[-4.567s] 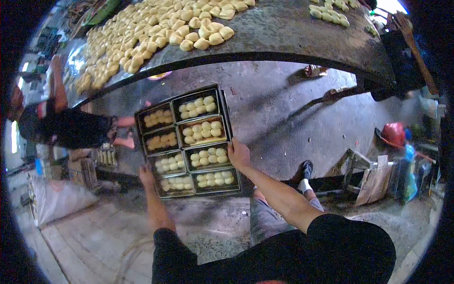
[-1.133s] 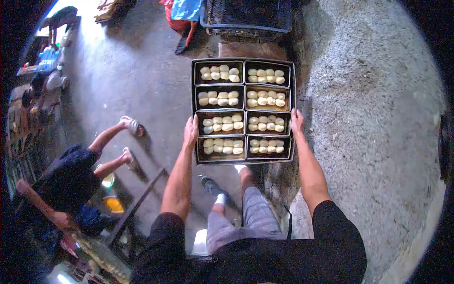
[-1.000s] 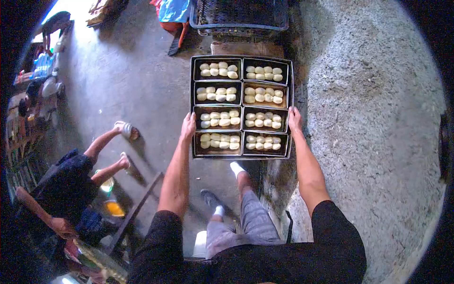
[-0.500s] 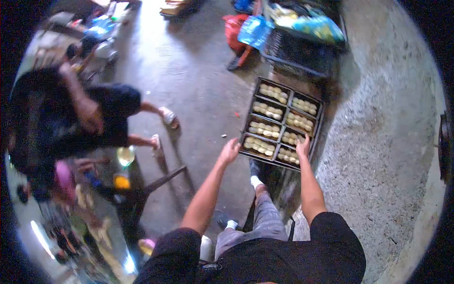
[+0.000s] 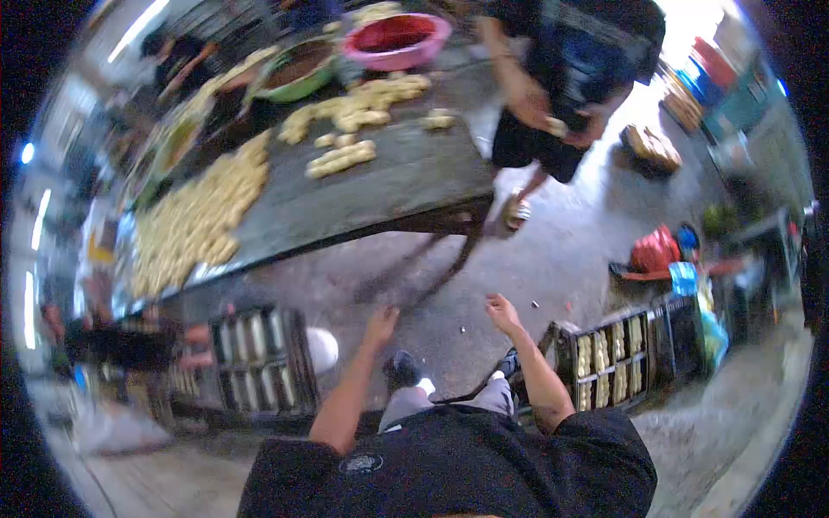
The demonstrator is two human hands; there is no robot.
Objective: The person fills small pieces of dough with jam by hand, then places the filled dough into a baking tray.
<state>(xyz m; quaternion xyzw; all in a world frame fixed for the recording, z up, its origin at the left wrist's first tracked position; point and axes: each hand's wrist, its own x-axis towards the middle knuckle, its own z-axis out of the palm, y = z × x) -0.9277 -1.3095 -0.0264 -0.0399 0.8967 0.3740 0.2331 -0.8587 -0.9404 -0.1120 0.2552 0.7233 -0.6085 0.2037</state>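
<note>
My left hand point(image 5: 382, 326) is held out over the concrete floor, slightly blurred, its fingers stretched and holding nothing. To its right, my right hand point(image 5: 503, 312) is also in the air, bare, with its fingers loosely apart. A dark compartmented tray of dough pieces point(image 5: 609, 363) rests low on my right side, apart from that hand. Off to my left stands another dark tray point(image 5: 296, 363) with pale, smooth compartments; a person's hands point(image 5: 197, 345) are at its far side.
A worktable point(image 5: 406, 181) carries many dough pieces point(image 5: 203, 229), a green basin point(image 5: 298, 73) and a pink basin point(image 5: 397, 43). A person in dark clothes point(image 5: 587, 78) stands at its right end. A black crate point(image 5: 678, 337) and a red bag point(image 5: 654, 250) are at right.
Both my hands have let go of the dough-filled tray, which now sits to my right. My view has swung left, bringing the worktable and the other tray into view.
</note>
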